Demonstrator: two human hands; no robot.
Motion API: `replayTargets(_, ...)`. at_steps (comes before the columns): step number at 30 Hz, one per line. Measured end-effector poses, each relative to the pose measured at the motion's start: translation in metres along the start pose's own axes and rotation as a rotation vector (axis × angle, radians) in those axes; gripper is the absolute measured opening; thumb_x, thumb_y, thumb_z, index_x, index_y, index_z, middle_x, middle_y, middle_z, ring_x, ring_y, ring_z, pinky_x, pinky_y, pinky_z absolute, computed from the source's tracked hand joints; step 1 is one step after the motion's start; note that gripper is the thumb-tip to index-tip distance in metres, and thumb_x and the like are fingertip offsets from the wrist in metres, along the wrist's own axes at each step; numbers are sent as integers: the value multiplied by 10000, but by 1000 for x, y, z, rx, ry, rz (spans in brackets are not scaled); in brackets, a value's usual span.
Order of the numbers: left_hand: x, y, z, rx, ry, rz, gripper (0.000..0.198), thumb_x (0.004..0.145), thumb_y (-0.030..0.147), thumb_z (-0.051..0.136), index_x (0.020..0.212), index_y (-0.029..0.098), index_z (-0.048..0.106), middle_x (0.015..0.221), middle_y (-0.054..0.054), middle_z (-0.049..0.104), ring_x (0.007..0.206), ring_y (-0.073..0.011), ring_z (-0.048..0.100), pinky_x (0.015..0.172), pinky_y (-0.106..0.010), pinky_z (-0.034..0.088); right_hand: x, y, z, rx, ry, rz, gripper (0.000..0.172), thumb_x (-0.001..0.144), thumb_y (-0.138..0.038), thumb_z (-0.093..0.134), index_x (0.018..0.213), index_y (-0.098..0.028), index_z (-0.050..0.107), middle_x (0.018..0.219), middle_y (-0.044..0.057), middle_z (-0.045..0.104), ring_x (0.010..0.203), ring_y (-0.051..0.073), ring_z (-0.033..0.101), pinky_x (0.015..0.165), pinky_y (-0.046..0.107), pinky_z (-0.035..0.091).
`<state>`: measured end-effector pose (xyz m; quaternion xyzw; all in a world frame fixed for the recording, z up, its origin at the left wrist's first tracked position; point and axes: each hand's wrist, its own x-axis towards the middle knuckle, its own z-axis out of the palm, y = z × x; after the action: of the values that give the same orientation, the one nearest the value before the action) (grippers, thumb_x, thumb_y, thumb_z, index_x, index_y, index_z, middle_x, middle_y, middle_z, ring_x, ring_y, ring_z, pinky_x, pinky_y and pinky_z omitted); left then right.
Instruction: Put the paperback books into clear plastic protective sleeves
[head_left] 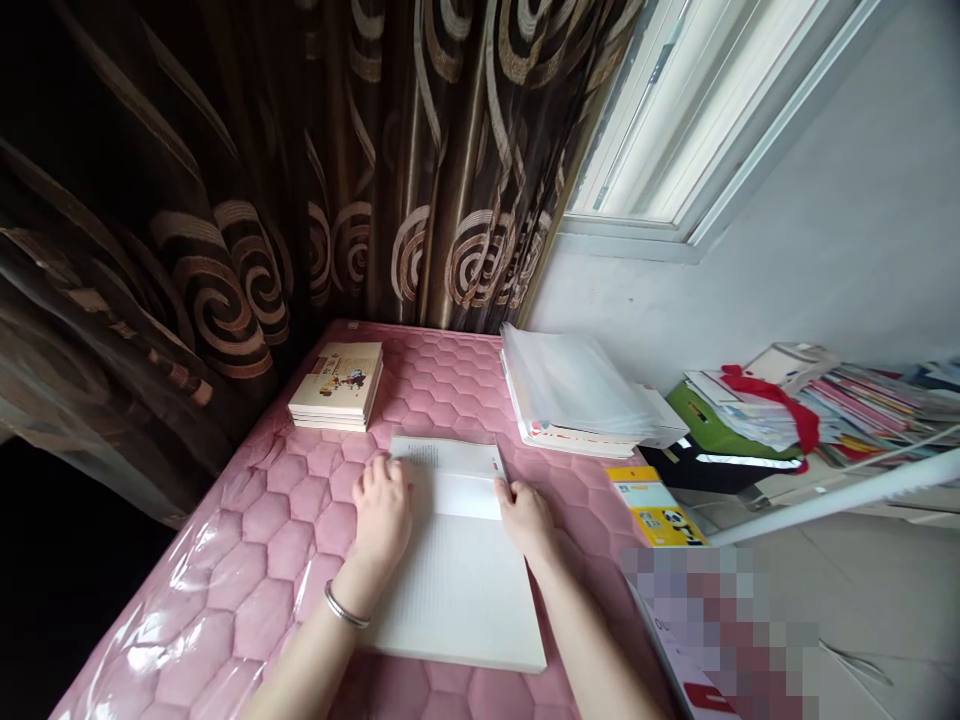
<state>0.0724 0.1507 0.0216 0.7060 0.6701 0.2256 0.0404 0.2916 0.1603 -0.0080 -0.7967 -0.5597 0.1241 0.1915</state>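
A large pale book (pixel 457 590) lies on the pink quilted mattress (pixel 262 540), with a printed flap (pixel 450 460) and a plain white band (pixel 466 498) across its far part. My left hand (pixel 384 505), below a silver bangle (pixel 345 606), has its bent fingers closed on the book's far left edge. On the opposite edge, my right hand (pixel 527 515) grips with the thumb on top and the other fingers curled along the side. Whether the flap is a page or part of a cover, I cannot tell.
A small stack of books (pixel 337 385) sits at the back left. Clear plastic sheets (pixel 577 385) lie on books at the back right. A yellow panda-printed packet (pixel 651 508) rests on the right edge. Papers fill a green box (pixel 701 415) beyond; a patterned curtain (pixel 420 170) hangs behind.
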Motion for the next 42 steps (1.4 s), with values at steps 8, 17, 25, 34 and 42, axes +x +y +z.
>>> replayTargets(8,-32,14,17,53,-298,592,595,981,444,319,1502,158,305,1565,-117,300,1446,-277,272,1169,-508,214,-11,7,-10,-130,167,-306,271,891,-400,555,991,-158,626,989,138,683,944,278,622,814,353,444)
replayTargets(17,-34,15,23,168,-268,579,632,976,525,273,1496,171,333,1555,-116,322,1425,-270,320,1153,-466,246,15,-19,-11,-163,-304,-744,501,981,-364,367,1443,-181,431,1554,78,333,1444,257,277,1164,479,255)
replayTargets(25,-31,17,25,193,-284,558,690,966,566,245,1494,131,330,1533,-140,355,1405,-277,359,1142,-463,272,-2,-12,-16,-81,-400,-773,496,996,-373,311,1402,-152,491,1486,93,436,1410,237,355,1178,476,257)
replayTargets(34,-29,20,18,180,-328,538,722,961,574,234,1477,82,351,1513,-157,387,1409,-292,348,1149,-473,260,36,-63,-16,-88,-423,-790,475,988,-352,359,1445,-246,432,1579,50,280,1471,233,201,1187,464,200)
replayTargets(42,-31,20,9,190,-290,551,691,967,571,270,1464,104,379,1490,-156,430,1386,-262,394,1138,-446,299,57,-58,11,34,-518,-814,434,952,-340,459,1381,-298,514,1560,12,334,1456,226,247,1199,459,138)
